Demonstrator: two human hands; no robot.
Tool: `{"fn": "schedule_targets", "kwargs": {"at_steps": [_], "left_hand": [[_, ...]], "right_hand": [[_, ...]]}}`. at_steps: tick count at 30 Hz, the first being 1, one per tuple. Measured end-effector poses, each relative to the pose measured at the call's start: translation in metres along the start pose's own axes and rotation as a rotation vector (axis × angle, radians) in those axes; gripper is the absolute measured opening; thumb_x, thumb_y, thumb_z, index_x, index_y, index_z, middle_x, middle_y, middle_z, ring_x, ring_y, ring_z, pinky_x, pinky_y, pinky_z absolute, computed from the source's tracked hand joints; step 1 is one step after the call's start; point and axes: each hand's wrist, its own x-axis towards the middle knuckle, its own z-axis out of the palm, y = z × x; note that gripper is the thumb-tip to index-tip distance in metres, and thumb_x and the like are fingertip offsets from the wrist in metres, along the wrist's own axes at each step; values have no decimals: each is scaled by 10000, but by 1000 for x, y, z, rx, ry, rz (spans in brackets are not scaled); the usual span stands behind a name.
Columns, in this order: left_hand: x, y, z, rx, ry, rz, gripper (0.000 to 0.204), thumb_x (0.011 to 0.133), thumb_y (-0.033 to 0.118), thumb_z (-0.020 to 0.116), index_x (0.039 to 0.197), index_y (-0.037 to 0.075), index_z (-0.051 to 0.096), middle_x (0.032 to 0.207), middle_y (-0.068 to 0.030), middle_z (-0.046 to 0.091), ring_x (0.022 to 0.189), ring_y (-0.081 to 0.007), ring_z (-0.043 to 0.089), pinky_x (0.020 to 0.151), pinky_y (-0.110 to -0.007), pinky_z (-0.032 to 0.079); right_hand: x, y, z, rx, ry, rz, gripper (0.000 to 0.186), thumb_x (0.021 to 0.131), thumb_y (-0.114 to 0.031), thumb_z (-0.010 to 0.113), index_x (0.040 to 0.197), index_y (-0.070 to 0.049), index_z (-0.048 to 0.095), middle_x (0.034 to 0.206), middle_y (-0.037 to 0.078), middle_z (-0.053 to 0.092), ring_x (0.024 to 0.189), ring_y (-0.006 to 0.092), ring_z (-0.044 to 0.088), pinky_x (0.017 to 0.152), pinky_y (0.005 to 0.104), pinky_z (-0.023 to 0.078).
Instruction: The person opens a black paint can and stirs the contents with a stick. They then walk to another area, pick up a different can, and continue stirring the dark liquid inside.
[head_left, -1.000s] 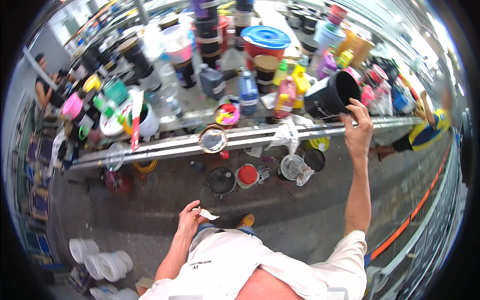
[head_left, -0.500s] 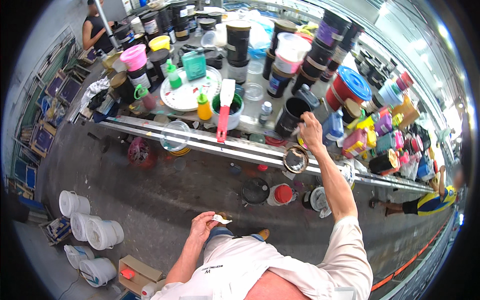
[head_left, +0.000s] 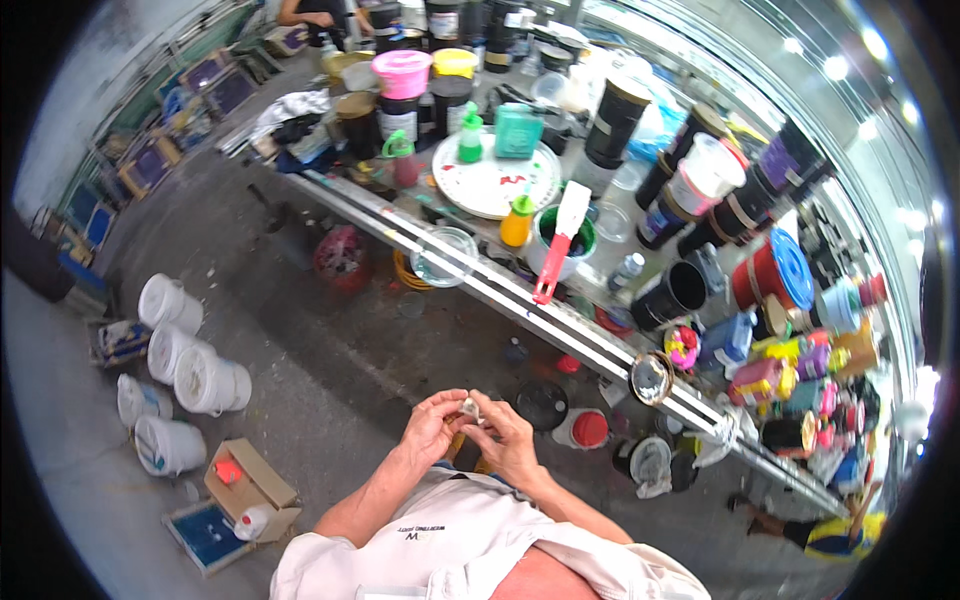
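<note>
In front of my shirt, both hands meet over a small whitish scrap [head_left: 470, 407]. It looks like crumpled paper or film and is mostly hidden by fingers. My left hand [head_left: 430, 428] pinches it from the left. My right hand [head_left: 508, 440] closes on its other side, thumb and fingertips together. Beyond them on the bench stands an open black tub [head_left: 668, 296], tilted in this view. A scraper with a red handle [head_left: 553, 266] and white blade lies across a white pot [head_left: 562, 262] with green inside its rim.
A long bench with a metal rail [head_left: 480, 285] runs across, crowded with ink tubs and bottles. A stained round lid [head_left: 651, 379] sits at the rail. White buckets [head_left: 213, 381] and a cardboard box [head_left: 255, 480] stand on the floor at left. Other people show at the far left and right.
My right hand has left the black tub's rim and come back to my left hand at the whitish scrap. The view has swung, so the bench appears farther right and more slanted.
</note>
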Motion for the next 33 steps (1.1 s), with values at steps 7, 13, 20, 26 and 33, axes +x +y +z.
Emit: {"fn": "schedule_targets", "kwargs": {"at_steps": [7,13,20,26,33], "left_hand": [[-54,-4,-20,62,297,218,155,920,-30,619,1062,7,669,1027,-128,712,907,-196,693,785,-325,611],[-72,28,-78,94,310,305,122,922,12,648,1033,36,693,1005,-84,725,921,-160,674,838,-312,558],[-90,112,-196,-62,283,305,280,946,2,543,1198,43,656,1167,-90,656,1029,-155,645,917,-323,554],[-108,224,-284,-171,151,336,321,945,-10,433,1216,-29,605,1217,-101,624,1071,-179,635,1001,-348,534],[-83,318,-338,-75,42,215,345,961,26,471,1292,-29,553,1221,-148,624,1131,-229,642,992,-378,546]], "right_hand": [[3,11,34,35,-218,-157,266,826,57,723,1078,-29,739,955,138,700,815,253,707,666,323,556],[25,4,100,35,-284,-149,255,794,121,682,1010,-2,732,892,140,703,766,231,703,657,319,559],[101,-19,260,291,-515,186,234,848,-1,662,1075,38,706,896,121,744,835,153,715,730,308,573],[144,-56,393,-149,-566,-326,193,796,-45,728,988,-29,726,853,70,678,895,285,565,788,400,489],[228,-45,464,38,-839,-432,238,757,4,753,986,-42,709,937,105,654,948,298,618,840,420,524]]}}
